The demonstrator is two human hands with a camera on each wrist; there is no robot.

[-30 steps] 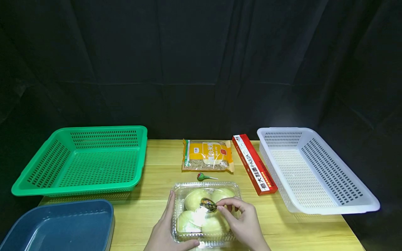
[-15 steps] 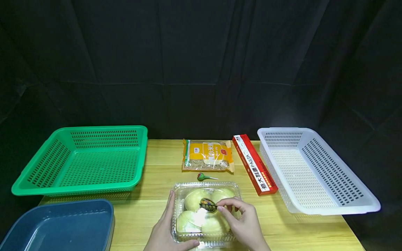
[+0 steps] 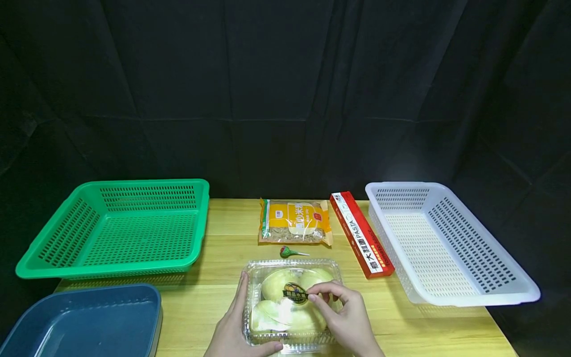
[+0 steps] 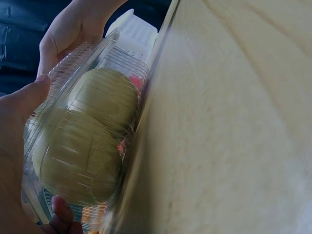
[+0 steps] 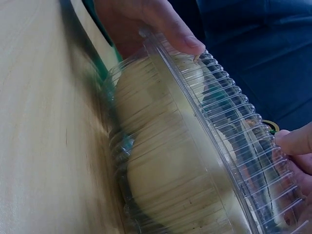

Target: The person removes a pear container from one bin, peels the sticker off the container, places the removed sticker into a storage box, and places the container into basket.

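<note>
A clear plastic fruit box (image 3: 267, 337) with several pale yellow-green round fruits (image 3: 308, 320) sits on the wooden table before me. My left hand (image 3: 234, 320) grips its left side, thumb along the front edge and fingers up the side. On the lid lies a round sticker with a dark lettered band (image 3: 295, 293). The thumb and forefinger of my right hand (image 3: 345, 312) pinch that sticker's right edge. In the left wrist view, my thumb (image 4: 36, 92) rests at the rim of the box. The right wrist view shows the right thumb (image 5: 295, 141) at the lid's top.
Behind the box lie a lollipop (image 3: 287, 252), an orange bag of grain (image 3: 294, 220) and a red pasta box (image 3: 361, 233). A green basket (image 3: 196, 248) and a blue tray (image 3: 156, 317) stand left; a white basket (image 3: 412, 277) stands right. Dark cloth (image 3: 285, 99) hangs behind.
The sticker's dark band has turned slightly, and its lettering shows more clearly. Both hands keep nearly the same places; the fruit box has not moved.
</note>
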